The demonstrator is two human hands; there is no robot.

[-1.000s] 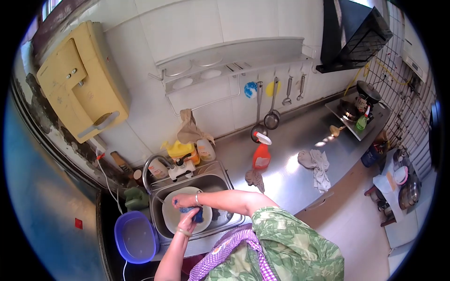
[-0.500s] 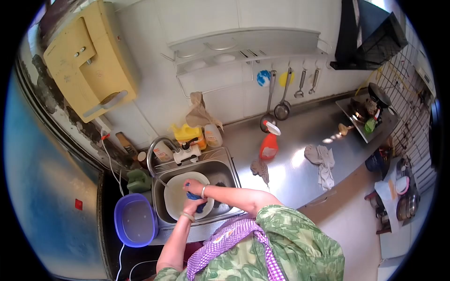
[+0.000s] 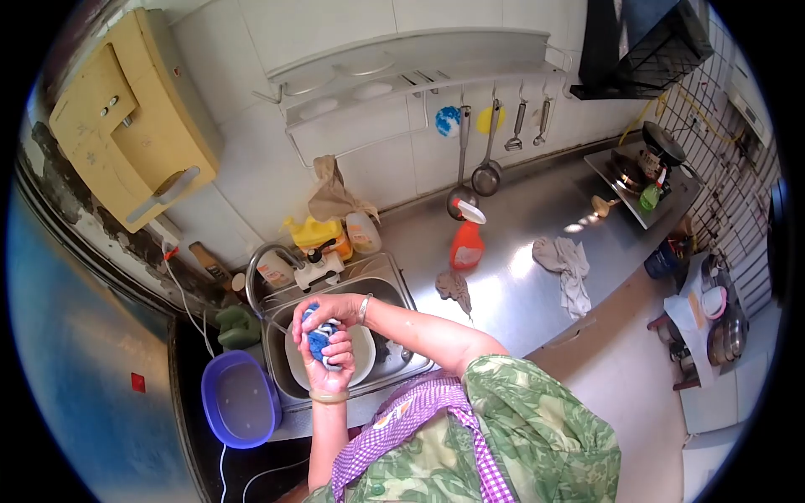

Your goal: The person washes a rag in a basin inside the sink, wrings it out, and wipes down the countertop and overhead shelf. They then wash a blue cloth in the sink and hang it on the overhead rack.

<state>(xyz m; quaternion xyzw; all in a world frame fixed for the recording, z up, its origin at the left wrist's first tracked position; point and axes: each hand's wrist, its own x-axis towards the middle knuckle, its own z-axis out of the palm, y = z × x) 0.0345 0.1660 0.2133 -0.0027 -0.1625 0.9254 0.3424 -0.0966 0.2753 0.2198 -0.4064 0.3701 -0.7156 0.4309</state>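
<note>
Above the steel sink (image 3: 402, 298), both hands are closed round a bunched blue-and-white cloth (image 3: 320, 338). My left hand (image 3: 333, 373) grips it from below, its fingers wrapped over the cloth. From above, my right hand (image 3: 334, 307) clasps the upper end. Beneath them a white round basin (image 3: 362, 360) stands in the sink, partly hidden by the hands. The curved faucet (image 3: 257, 267) rises at the sink's left rear. A small dark item lies in the sink to the right of the basin, too unclear to name.
A purple tub (image 3: 216, 402) is left of the sink. Bottles, including a yellow jug (image 3: 309, 235), line the back. On the counter are a red spray bottle (image 3: 466, 247), a brown rag (image 3: 454, 290) and a pale cloth (image 3: 570, 272). Ladles (image 3: 486, 178) hang on the wall.
Both hands have lifted the cloth from low in the basin to above it, closer to the camera. The cloth is now more compactly bunched. The view has shifted slightly.
</note>
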